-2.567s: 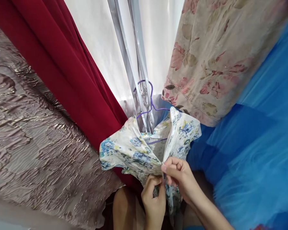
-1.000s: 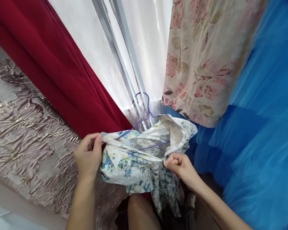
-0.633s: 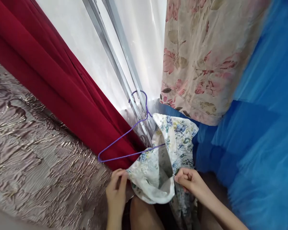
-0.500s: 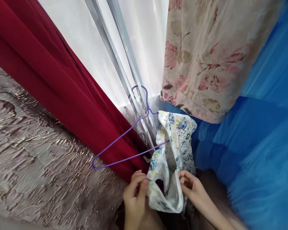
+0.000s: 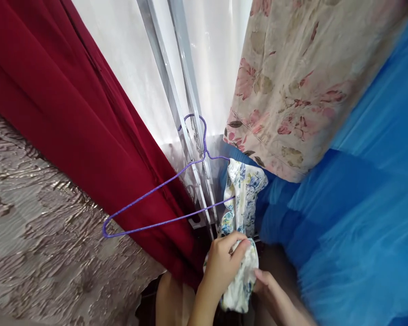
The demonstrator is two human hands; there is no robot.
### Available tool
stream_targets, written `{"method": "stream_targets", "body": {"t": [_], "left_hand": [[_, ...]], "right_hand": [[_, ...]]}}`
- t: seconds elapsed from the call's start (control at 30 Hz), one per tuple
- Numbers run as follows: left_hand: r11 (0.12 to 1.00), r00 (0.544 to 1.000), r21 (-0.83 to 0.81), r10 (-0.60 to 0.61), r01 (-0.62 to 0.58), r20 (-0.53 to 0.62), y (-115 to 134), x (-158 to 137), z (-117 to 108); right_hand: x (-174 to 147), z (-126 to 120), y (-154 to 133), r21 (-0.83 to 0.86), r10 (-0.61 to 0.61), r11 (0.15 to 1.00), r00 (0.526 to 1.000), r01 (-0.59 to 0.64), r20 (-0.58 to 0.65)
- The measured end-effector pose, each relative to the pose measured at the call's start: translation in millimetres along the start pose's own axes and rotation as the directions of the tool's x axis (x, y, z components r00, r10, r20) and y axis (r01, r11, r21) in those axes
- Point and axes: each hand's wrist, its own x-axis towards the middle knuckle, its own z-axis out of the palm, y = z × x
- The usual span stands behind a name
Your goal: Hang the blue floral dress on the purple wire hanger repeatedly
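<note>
A white sleeveless garment [image 5: 247,190] with blue and yellow flowers hangs by one shoulder on the right arm of a purple hanger [image 5: 205,152]. The hanger's left arm sticks out bare. My left hand [image 5: 223,257] pinches the garment's edge between thumb and fingers, below the hanger's bottom bar. At the garment's lower right edge is my right hand [image 5: 271,290], its thumb on the cloth and its other fingers mostly hidden behind it. The lower part of the garment is bunched between both hands.
Two grey metal poles [image 5: 187,86] run down behind the hanger, before a white curtain [image 5: 214,54]. A dark red curtain [image 5: 98,131] and a textured brownish fabric [image 5: 47,235] lie to the left. Floral cloth [image 5: 285,99] and blue tulle [image 5: 353,226] hang on the right.
My left hand has moved right and up across the garment, closing its open neck side. The garment looks narrower and more gathered. The hanger's bare arm has shifted left in view.
</note>
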Motion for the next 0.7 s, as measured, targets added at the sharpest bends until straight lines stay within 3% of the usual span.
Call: {"method": "stream_targets", "body": {"t": [0.1,0.23,0.37,0.57,0.7], "left_hand": [[1.0,0.992,0.006,-0.003,0.003,0.126,-9.1,3.4,8.5],[0.995,0.964,-0.019,0.101,-0.099,0.247,-22.3,19.3,17.0],[0.987,0.952,-0.012,0.16,-0.162,0.26,-39.8,33.2,27.7],[0.971,0.94,-0.009,0.234,-0.239,0.248,-64.8,19.4,45.0],[0.978,0.96,0.019,0.199,-0.207,0.198,-87.3,-4.5,44.5]], "right_hand": [[-4.0,-3.3,-0.7,-0.151,0.015,0.988,1.0,-0.019,-0.027],[-3.5,-3.3,1.5,-0.347,-0.042,0.938,0.998,0.022,-0.05],[3.3,-12.6,8.0,-0.377,-0.118,0.925,0.976,0.041,-0.185],[1.0,-43.2,-10.4,-0.575,-0.316,0.8,0.935,0.172,-0.16],[-8.6,-53.8,-25.4,-0.511,-0.349,0.825,0.928,0.241,-0.127]]}}
